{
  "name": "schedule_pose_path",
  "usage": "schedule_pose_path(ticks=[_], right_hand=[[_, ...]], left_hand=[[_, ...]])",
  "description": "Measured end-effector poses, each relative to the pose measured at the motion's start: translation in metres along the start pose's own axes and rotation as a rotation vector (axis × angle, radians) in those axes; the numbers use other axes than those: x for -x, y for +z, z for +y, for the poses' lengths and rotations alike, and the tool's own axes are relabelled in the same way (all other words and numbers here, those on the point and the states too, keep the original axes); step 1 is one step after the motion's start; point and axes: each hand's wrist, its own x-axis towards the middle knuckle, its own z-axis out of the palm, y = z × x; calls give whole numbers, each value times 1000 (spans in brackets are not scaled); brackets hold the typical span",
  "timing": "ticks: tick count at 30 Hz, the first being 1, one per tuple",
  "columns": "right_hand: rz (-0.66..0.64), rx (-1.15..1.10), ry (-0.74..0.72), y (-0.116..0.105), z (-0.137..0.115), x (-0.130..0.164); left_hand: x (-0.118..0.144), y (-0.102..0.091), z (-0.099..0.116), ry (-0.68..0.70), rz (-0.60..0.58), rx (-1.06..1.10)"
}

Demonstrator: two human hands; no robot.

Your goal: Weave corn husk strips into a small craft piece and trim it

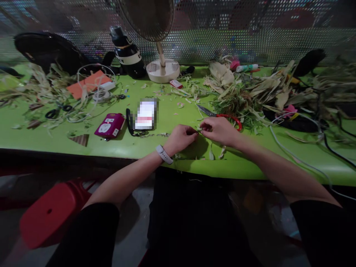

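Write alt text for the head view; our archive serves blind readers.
Two bare hands, the left hand wearing a white wristband and the right hand, pinch a small strip of dried husk together over a lime-green table. Red-handled scissors lie just beyond, beside a pile of dried husks; a magenta case sits left.

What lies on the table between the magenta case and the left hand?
In the head view, a blurred card with a black strap lies between magenta case and left hand.
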Motion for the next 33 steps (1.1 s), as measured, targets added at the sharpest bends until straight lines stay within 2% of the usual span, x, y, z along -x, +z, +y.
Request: schedule_pose_path(ticks=[4, 9, 13, 20, 23, 27, 30, 33], right_hand=[[-63, 38, -32, 0, 3, -1], [-162, 27, -70, -1, 6, -3], [-157, -49, -121, -1, 10, -4], [-166, -118, -126, -4, 18, -4], [-160, -51, -138, -7, 20, -5], [-147, 184, -136, -16, 24, -6], [-188, 326, -103, -23, 26, -6], [-226, 374, -62, -28, 26, -5]], left_hand=[[-1, -6, -1, 27, -17, -2], [-8, -19, -1, -50, -146, 202], [-12, -24, -3, -68, -217, 244], [-15, -26, -5, -59, -227, 217], [-16, -26, -5, -87, -215, 210], [-16, -26, -3, -120, -183, 199], [-17, -25, -3, -124, -169, 209], [-18, -25, -6, -113, -187, 202]])
